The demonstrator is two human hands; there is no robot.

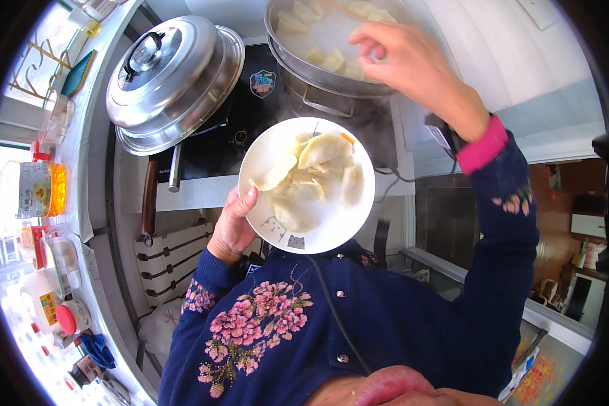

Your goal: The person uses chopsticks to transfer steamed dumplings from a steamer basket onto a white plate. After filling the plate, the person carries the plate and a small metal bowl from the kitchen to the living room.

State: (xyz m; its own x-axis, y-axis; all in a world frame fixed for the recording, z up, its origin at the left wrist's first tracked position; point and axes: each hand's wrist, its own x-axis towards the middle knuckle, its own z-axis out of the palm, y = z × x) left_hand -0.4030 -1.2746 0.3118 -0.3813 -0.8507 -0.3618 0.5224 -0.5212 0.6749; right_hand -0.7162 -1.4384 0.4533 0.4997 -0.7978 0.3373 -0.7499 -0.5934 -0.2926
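My left hand [236,221] holds a white plate [337,231] by its left rim, with the thumb on top. Several cooked dumplings [327,150] lie on the plate, and a small orange piece [347,138] is near its upper rim. My right hand [380,51] is over the right side of a round metal steamer [330,83], fingers curled around what look like wooden chopsticks [339,7]. The chopsticks reach up and left over the steamer; steam and the hand partly hide them. More dumplings [330,60] lie around the inside of the steamer.
Left of the steamer, a domed metal lid [177,66] rests tilted on a pan with a brown handle [150,195]. Both stand at a black cooktop [238,114]. Bottles and jars line the windowsill [76,203] at the left. A cable [398,175] hangs right of the plate.
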